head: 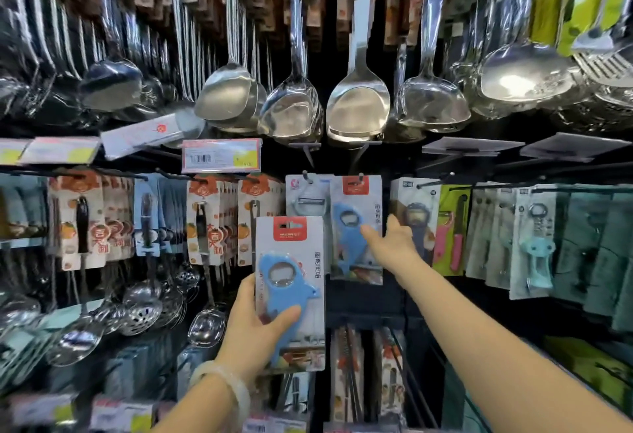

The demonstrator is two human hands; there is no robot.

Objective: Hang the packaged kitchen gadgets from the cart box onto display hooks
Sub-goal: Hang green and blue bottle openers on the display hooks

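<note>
My left hand (255, 324) grips a carded blue bottle opener package (291, 282) by its lower left edge, thumb across the front, holding it upright in front of the display. A matching blue opener package (354, 227) hangs on a hook (360, 177) at centre. My right hand (394, 239) reaches to that hanging package, its fingers straight and touching the card's right side. A peeler package (306, 198) hangs on the hook just left of it. The cart box is out of view.
Steel ladles and spatulas (358, 103) hang in rows above. Packaged peelers and openers (532, 237) fill hooks to the left and right. A price tag (221, 155) sticks out above the left hooks. Slotted spoons (142, 309) hang at lower left.
</note>
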